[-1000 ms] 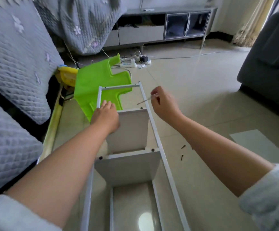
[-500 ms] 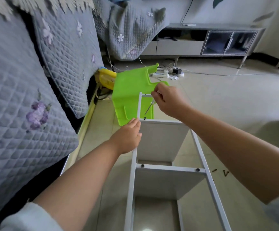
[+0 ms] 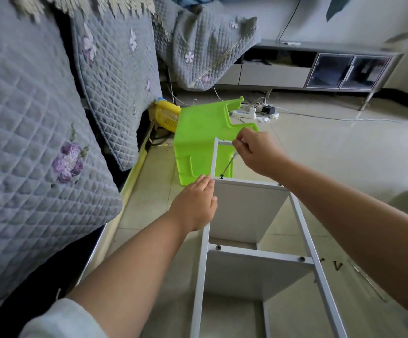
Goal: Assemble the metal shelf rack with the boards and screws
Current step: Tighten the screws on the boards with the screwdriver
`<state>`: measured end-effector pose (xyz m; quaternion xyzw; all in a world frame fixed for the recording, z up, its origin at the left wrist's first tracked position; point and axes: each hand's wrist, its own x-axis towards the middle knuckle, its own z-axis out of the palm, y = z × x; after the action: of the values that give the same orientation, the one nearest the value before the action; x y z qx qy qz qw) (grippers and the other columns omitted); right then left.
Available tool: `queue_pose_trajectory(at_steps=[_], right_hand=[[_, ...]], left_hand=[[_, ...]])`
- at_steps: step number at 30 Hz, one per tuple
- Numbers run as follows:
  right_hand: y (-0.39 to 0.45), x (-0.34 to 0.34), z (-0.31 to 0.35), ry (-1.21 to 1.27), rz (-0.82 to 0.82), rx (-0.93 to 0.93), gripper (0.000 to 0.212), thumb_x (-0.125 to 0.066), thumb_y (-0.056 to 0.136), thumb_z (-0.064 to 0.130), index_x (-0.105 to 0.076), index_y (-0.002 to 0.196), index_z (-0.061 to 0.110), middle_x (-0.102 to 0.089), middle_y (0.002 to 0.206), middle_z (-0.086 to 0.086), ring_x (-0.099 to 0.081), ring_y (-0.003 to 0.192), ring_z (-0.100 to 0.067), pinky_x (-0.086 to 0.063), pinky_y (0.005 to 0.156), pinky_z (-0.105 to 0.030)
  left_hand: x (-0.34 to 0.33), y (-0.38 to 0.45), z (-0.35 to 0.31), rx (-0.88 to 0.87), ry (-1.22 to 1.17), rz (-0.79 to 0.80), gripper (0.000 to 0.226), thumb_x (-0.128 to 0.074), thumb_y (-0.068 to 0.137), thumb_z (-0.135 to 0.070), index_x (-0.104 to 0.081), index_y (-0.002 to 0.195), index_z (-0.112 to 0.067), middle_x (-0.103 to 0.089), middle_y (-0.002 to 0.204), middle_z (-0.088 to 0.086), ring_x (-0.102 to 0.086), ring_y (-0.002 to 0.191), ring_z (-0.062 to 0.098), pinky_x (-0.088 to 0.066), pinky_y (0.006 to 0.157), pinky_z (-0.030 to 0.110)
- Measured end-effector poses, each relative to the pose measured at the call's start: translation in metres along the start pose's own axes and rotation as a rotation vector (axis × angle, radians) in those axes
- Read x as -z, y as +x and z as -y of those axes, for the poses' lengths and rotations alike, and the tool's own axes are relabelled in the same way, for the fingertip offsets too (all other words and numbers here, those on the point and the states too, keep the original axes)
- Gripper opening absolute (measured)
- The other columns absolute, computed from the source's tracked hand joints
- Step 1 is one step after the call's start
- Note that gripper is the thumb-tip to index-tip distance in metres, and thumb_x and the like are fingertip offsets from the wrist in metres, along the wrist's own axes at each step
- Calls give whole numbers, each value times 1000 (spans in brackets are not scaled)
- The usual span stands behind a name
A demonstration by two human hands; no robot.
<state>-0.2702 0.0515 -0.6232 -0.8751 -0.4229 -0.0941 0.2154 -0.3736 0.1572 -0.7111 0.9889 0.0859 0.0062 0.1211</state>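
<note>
Lying along the far left, a grey quilted sofa cover (image 3: 39, 113) embroidered with purple flowers, draping down toward the tiled floor (image 3: 332, 152). Peeking out beside it, a yellow plastic basket (image 3: 167, 115), touching the back of a bright green plastic stool (image 3: 203, 140) tipped on its side. Resting against the left upright of the white metal shelf rack (image 3: 206, 242), the left hand (image 3: 194, 206), fingers straight and together, pressing flat at the corner where the upper shelf board (image 3: 244, 211) is meeting the rail, gripping nothing. Sitting at that corner, just beyond the fingertips, a black screw (image 3: 221, 176), with the tip of a slim screwdriver (image 3: 227, 164) standing in its head and slanting up to the right. Pinching the top of that tool, the right hand (image 3: 256, 152), fingers curled tightly around the handle, hovering over the rack's top crossbar. Lying on its back on the floor, the rack itself, with a second board (image 3: 251, 276) fixed under the next crossbar, dark screw heads showing at both ends of it. Scattering on the tiles just right of the right rail, a few loose dark screws (image 3: 337, 265). Standing against the far wall at upper right, a low grey TV cabinet (image 3: 320, 69) with glass doors, and trailing in front of it, a white power strip (image 3: 243, 112) with cables.
</note>
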Motion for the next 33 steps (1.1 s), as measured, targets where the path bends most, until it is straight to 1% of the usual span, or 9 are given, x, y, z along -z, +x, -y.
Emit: queue_pose_trajectory(at_steps=[5,8,14,19,22,24,27,30,33], right_hand=[[3,8,6,-79,126,-30,32,-38,98,22,-52,112,-3,-62,104,-24,-58,93,-37,-35,65,-34],[6,9,10,-50,194,-6,31,-38,98,23,-51,108,-3,-63,92,-23,-63,79,-39,-34,49,-24],[11,7,19,-47,243,4,28,-38,98,25,-50,102,0,-69,82,-22,-52,44,-19,-37,49,-18],[8,5,17,-6,254,-8,27,-38,98,23,-50,101,-1,-69,83,-22,-67,65,-32,-40,53,-21],[10,10,16,-65,290,0,27,-39,98,25,-50,89,2,-68,79,-21,-63,56,-28,-38,52,-20],[13,13,16,-222,337,-23,39,-38,97,36,-40,67,10,-60,70,-17,-54,55,-22,-34,49,-21],[17,16,20,-488,305,-63,55,-29,94,53,-35,57,13,-41,62,-4,-46,65,-21,-27,46,-22],[18,20,22,-460,298,-55,49,-27,99,40,-55,79,5,-59,90,-13,-55,90,-28,-36,66,-28],[17,24,24,-286,439,-25,12,-33,97,17,-36,92,6,-55,109,-26,-50,83,-28,-33,64,-30]], left_hand=[[1,0,-1,9,-22,-6,52,-23,101,-19,-7,147,-5,-4,157,6,-1,145,14,-2,114,23],[2,-1,-2,14,-28,2,52,-22,101,-19,-7,147,-5,-3,157,6,0,145,14,-1,114,23],[5,0,-3,19,-15,16,52,-21,101,-19,-5,147,-4,-2,157,7,0,145,14,-1,115,23],[5,-1,-4,24,-15,18,52,-21,101,-19,-5,148,-4,-2,157,7,0,145,13,-2,114,23],[5,-2,-4,28,-19,29,52,-21,101,-18,-5,148,-5,-2,157,6,1,145,14,-1,114,23],[6,-1,-5,32,-25,36,52,-21,101,-19,-4,148,-5,-1,157,6,1,145,13,-1,115,23],[9,-1,-5,35,-13,48,52,-21,101,-19,-3,148,-4,0,157,7,2,145,14,-1,115,24],[9,-2,-6,39,-5,64,52,-20,101,-19,-3,147,-3,0,157,7,2,145,15,-1,116,25],[9,-1,-6,42,-5,71,52,-21,100,-18,-3,147,-3,0,157,8,2,145,15,-1,116,25]])
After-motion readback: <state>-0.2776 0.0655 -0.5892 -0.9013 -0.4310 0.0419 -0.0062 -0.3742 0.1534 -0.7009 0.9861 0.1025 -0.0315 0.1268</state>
